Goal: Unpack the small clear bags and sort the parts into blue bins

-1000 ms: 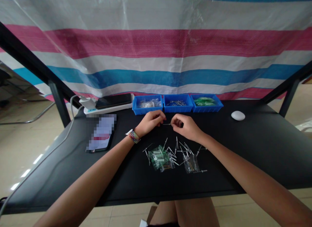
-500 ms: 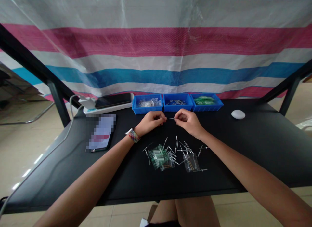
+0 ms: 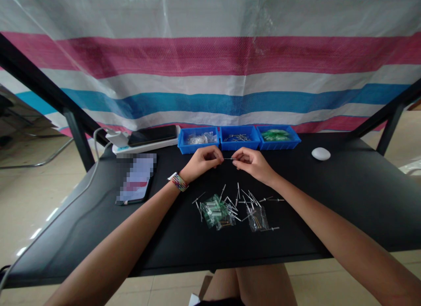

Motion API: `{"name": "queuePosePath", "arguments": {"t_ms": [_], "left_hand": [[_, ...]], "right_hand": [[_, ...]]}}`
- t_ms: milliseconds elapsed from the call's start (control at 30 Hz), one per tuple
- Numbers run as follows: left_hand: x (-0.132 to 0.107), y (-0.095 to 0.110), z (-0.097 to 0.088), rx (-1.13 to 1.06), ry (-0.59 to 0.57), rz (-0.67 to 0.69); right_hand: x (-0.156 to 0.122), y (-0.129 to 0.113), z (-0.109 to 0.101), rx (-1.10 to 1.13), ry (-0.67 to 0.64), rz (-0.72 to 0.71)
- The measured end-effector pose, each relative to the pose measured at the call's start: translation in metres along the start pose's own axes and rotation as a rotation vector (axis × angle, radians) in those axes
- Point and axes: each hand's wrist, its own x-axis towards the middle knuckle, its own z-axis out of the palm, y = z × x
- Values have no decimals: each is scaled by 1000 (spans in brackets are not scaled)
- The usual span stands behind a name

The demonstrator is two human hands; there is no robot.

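Observation:
Between my two hands, just in front of the blue bins, a thin metal blind rivet (image 3: 227,158) is held level. My left hand (image 3: 204,161) pinches its left end with thumb and fingers, and a patterned band circles that wrist. The right end sits in the pinch of my right hand (image 3: 249,160); the fingers hide part of it. Closer to me lie several loose blind rivets (image 3: 251,197), scattered on the black table (image 3: 184,249). Among them are a green-tinted packet (image 3: 212,211) and a clear packet (image 3: 258,219) with small pins inside.
Along the back stand a left blue bin (image 3: 199,150) with clear packets, a middle blue bin (image 3: 240,145) with loose rivets, and a right blue bin (image 3: 279,145) with green packets. A power strip (image 3: 148,145), phone (image 3: 136,179) and white mouse (image 3: 321,154) flank them.
My right hand has shifted slightly left, narrowing the gap between the hands. One loose rivet beside my right forearm lies at a different angle.

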Motion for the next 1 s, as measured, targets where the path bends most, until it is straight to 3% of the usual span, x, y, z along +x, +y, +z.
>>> {"name": "queuePosePath", "arguments": {"t_ms": [567, 1000], "left_hand": [[-1, 1, 1, -8, 5, -132], [0, 2, 2, 3, 7, -76]], "right_hand": [[0, 2, 1, 54, 58, -24], [0, 0, 0, 48, 78, 5]]}}
